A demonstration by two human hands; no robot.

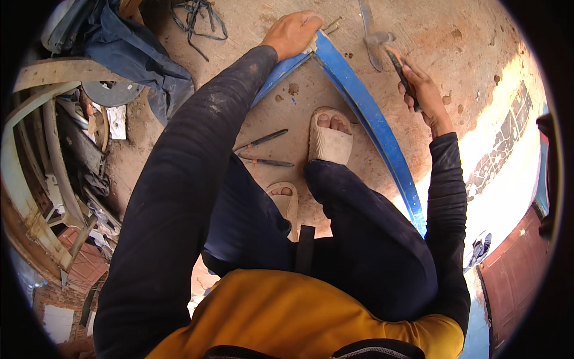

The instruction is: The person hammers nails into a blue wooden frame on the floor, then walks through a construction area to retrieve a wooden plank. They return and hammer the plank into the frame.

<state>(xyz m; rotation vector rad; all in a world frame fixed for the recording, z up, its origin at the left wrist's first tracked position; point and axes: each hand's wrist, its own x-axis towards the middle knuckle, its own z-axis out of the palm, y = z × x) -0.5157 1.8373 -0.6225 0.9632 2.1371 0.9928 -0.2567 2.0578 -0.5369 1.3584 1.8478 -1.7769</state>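
Observation:
My left hand (293, 35) is closed over the end of a blue wooden beam, at the corner where it meets a second blue beam (365, 110). Its fingertips are partly hidden. Two nails (333, 27) stick out beside this corner. In my right hand (423, 93) is a hammer (397, 60) with an orange and black handle, its metal head raised to the right of the corner. Behind the head, a long flat metal blade (366, 15) lies on the ground. A pair of pincers (263, 139) with dark handles rests open between the corner and my feet.
My sandalled feet (330, 134) stand inside the angle of the beams. Dark cord (200, 21) lies at the upper left. Blue cloth (128, 45) and a pile of old wooden frames (57, 155) crowd the left side. Sunlit ground with broken tiles (502, 140) stretches right.

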